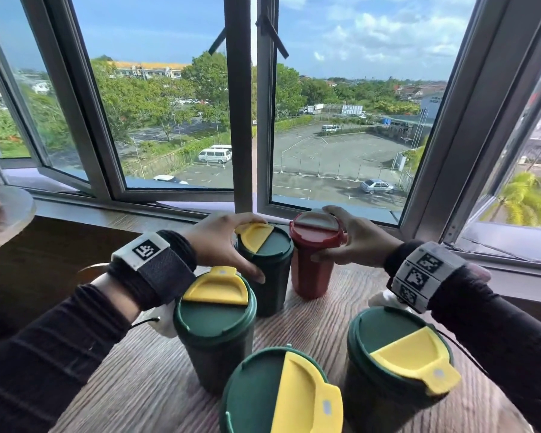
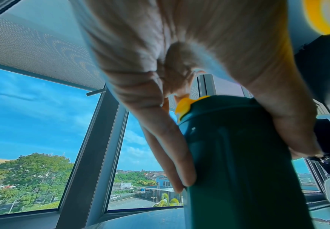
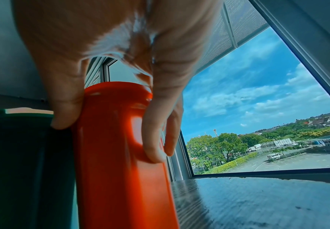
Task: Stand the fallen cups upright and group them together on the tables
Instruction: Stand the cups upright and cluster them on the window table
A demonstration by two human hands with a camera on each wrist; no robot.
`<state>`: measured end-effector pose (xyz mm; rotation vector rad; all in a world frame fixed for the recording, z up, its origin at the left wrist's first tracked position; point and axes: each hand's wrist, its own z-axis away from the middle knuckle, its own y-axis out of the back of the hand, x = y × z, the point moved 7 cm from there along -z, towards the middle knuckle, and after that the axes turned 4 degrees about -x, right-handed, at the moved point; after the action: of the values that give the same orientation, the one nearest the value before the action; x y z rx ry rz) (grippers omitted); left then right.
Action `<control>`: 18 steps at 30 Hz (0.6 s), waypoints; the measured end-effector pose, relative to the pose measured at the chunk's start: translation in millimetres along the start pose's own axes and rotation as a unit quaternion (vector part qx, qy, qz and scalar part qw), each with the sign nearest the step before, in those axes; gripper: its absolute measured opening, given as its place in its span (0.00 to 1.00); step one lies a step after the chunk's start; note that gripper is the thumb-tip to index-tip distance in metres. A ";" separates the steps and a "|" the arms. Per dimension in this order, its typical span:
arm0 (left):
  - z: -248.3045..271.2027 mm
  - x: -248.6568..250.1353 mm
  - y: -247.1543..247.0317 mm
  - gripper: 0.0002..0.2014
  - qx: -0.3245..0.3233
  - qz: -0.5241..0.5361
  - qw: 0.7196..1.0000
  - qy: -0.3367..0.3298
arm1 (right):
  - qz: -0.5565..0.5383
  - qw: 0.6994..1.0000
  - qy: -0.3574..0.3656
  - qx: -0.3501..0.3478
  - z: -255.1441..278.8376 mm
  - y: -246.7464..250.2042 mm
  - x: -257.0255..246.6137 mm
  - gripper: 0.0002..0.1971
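Several cups stand upright on the wooden table (image 1: 331,317). At the far side, my left hand (image 1: 228,242) grips the top of a green cup (image 1: 270,276) (image 2: 238,155) with a yellow lid flap, fingers (image 2: 172,155) down one side and thumb down the other. Touching it on the right stands a red cup (image 1: 313,264) (image 3: 121,155) with a grey lid flap; my right hand (image 1: 353,239) (image 3: 111,108) grips it around the rim. Three more green cups stand nearer: left (image 1: 214,332), front middle (image 1: 272,398), right (image 1: 397,370).
An open window frame (image 1: 244,120) and its sill run just behind the cups. A second round table (image 1: 3,220) stands at the far left with a red object on its edge. The table's right part (image 3: 258,201) is bare wood.
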<state>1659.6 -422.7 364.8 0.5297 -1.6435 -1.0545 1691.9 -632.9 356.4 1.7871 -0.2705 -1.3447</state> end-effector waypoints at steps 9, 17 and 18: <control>2.8 -0.4 1.1 0.44 0.007 -0.010 1.000 0.016 | 0.042 0.999 0.014 0.014 2.5 -0.1 -3.6 0.46; 2.0 0.3 -0.7 0.43 0.007 0.011 1.000 0.004 | 0.045 0.999 0.015 0.012 0.5 -0.9 -2.2 0.46; 1.9 -0.1 -1.0 0.43 0.007 0.014 1.000 0.003 | 0.046 0.999 0.014 0.011 -0.6 -0.8 -0.9 0.47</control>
<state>1657.7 -422.4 363.8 0.5182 -1.6501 -1.0210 1691.8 -631.6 356.5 1.7893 -0.3492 -1.2547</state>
